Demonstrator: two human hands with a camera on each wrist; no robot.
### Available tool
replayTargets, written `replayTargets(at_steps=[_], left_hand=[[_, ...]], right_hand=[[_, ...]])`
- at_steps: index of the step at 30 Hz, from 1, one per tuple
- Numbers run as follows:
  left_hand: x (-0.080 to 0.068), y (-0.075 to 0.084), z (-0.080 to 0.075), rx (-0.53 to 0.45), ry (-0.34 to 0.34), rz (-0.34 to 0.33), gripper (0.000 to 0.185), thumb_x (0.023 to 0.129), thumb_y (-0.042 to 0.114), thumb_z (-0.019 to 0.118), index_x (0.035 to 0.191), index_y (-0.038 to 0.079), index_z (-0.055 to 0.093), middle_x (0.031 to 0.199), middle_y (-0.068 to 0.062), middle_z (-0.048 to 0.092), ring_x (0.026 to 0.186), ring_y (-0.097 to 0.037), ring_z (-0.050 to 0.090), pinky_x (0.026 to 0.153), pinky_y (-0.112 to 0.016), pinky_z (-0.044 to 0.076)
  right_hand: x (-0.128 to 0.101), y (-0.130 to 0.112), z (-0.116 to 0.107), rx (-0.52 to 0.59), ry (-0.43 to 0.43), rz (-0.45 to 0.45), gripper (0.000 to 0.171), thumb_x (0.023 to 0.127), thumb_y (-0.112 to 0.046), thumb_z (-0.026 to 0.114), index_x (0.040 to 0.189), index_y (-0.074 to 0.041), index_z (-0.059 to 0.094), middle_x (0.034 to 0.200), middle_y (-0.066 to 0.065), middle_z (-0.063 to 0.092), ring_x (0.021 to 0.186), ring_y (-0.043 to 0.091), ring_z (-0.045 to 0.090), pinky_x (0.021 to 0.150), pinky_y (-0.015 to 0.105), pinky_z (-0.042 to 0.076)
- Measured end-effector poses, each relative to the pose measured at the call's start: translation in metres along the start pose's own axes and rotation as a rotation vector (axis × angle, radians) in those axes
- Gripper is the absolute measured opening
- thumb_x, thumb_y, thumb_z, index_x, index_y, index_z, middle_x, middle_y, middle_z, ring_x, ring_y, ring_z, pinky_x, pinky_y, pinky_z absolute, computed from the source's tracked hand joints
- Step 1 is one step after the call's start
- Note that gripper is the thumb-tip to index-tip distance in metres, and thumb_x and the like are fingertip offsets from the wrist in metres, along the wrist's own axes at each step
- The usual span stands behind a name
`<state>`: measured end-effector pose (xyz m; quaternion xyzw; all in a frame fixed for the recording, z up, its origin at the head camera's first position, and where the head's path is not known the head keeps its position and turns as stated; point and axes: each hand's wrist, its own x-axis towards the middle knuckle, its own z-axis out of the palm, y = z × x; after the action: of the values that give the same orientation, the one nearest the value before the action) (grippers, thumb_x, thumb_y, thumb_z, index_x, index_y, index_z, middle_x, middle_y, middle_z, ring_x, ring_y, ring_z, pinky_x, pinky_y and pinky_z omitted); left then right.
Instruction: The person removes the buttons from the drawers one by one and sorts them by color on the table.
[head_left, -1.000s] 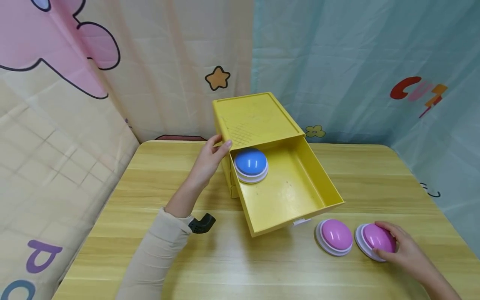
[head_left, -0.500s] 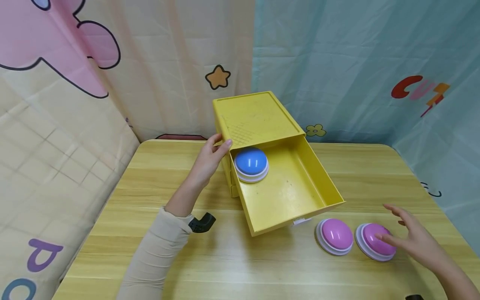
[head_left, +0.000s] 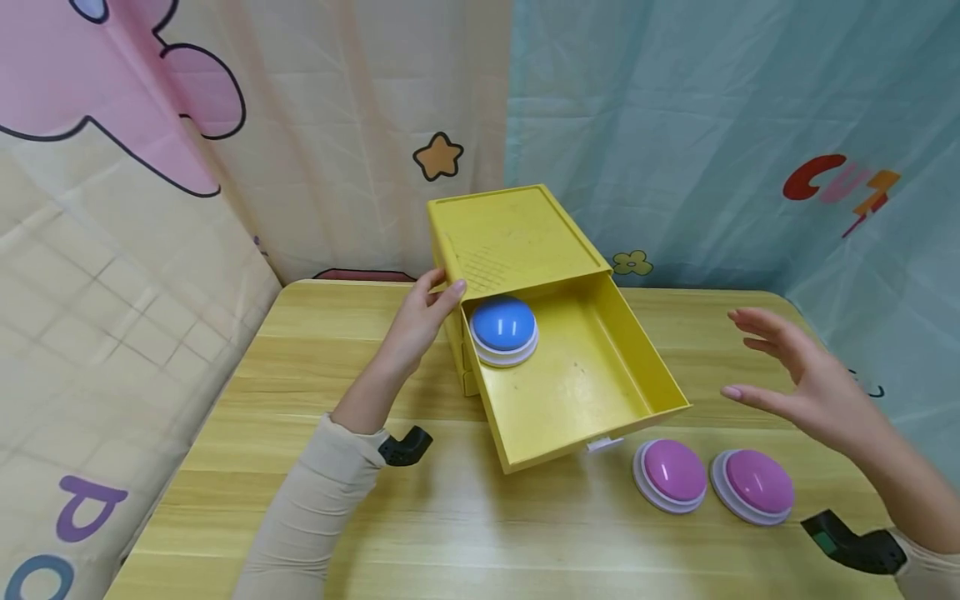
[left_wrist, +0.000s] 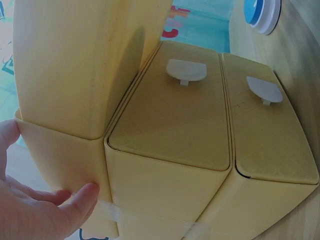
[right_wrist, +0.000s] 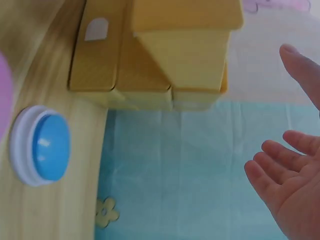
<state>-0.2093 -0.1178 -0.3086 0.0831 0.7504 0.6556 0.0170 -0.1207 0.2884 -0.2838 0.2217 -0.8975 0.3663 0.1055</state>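
Observation:
A yellow drawer cabinet (head_left: 517, 237) stands at an angle on the table, its top drawer (head_left: 577, 375) pulled out. My left hand (head_left: 420, 317) grips the upper left corner; the left wrist view shows the fingertips (left_wrist: 85, 195) against the side. A blue dome push button (head_left: 504, 325) with a white base sits in the drawer's back left corner. Two pink push buttons, the left one (head_left: 673, 475) and the right one (head_left: 753, 486), lie on the table at front right. Above and behind them my right hand (head_left: 813, 383) hovers with fingers spread, holding nothing.
Another blue push button (right_wrist: 50, 147) lies on the table beside the cabinet, out of sight in the head view. Two lower drawers with white pulls (left_wrist: 186, 71) are shut. Printed curtains (head_left: 675, 125) surround the wooden table (head_left: 337, 350).
My right hand has let go of the right pink push button and risen up and away toward the back. The left hand, cabinet and push buttons stay put.

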Motion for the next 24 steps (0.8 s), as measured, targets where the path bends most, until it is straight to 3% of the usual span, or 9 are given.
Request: replayTargets(at_steps=[5,9,14,16,24], left_hand=[[-0.001,0.001,0.001,-0.004,0.002,-0.004,0.068,0.09,0.04,0.051,0.14,0.003,0.024,0.136,-0.012,0.033,0.115,-0.023,0.042,0.096,-0.04,0.032],[-0.002,0.002,0.001,-0.007,0.001,0.0,0.068,0.09,0.04,0.052,0.14,0.003,0.024,0.136,-0.012,0.033,0.115,-0.023,0.042,0.096,-0.04,0.032],[-0.002,0.002,0.0,-0.005,0.0,0.0,0.069,0.09,0.041,0.051,0.14,0.003,0.023,0.138,-0.011,0.031,0.116,-0.024,0.041,0.096,-0.039,0.032],[-0.001,0.002,0.0,-0.001,0.0,-0.003,0.069,0.09,0.041,0.051,0.14,0.003,0.023,0.138,-0.011,0.03,0.116,-0.024,0.041,0.096,-0.04,0.032],[-0.001,0.0,0.0,0.006,0.003,-0.013,0.07,0.089,0.043,0.052,0.14,0.003,0.024,0.135,-0.012,0.034,0.115,-0.024,0.043,0.096,-0.041,0.032]], right_hand=[[0.032,-0.03,0.004,-0.013,-0.077,-0.072,0.085,0.065,0.004,0.078,0.136,-0.011,0.036,0.131,0.004,0.041,0.112,-0.003,0.04,0.086,0.006,0.03],[0.056,-0.056,0.011,-0.08,-0.155,-0.126,0.079,0.067,-0.01,0.079,0.134,-0.011,0.038,0.131,0.004,0.043,0.113,0.01,0.044,0.086,0.007,0.031],[0.089,-0.083,0.029,-0.108,-0.281,-0.204,0.075,0.07,-0.027,0.078,0.131,-0.005,0.041,0.128,0.009,0.045,0.111,0.027,0.047,0.092,0.033,0.038],[0.101,-0.09,0.039,-0.096,-0.336,-0.206,0.077,0.07,-0.031,0.077,0.131,-0.002,0.041,0.128,0.012,0.045,0.112,0.029,0.046,0.092,0.042,0.036],[0.134,-0.098,0.08,-0.141,-0.517,-0.169,0.085,0.068,-0.043,0.076,0.13,0.002,0.04,0.128,0.015,0.045,0.115,0.028,0.044,0.096,0.041,0.033]])
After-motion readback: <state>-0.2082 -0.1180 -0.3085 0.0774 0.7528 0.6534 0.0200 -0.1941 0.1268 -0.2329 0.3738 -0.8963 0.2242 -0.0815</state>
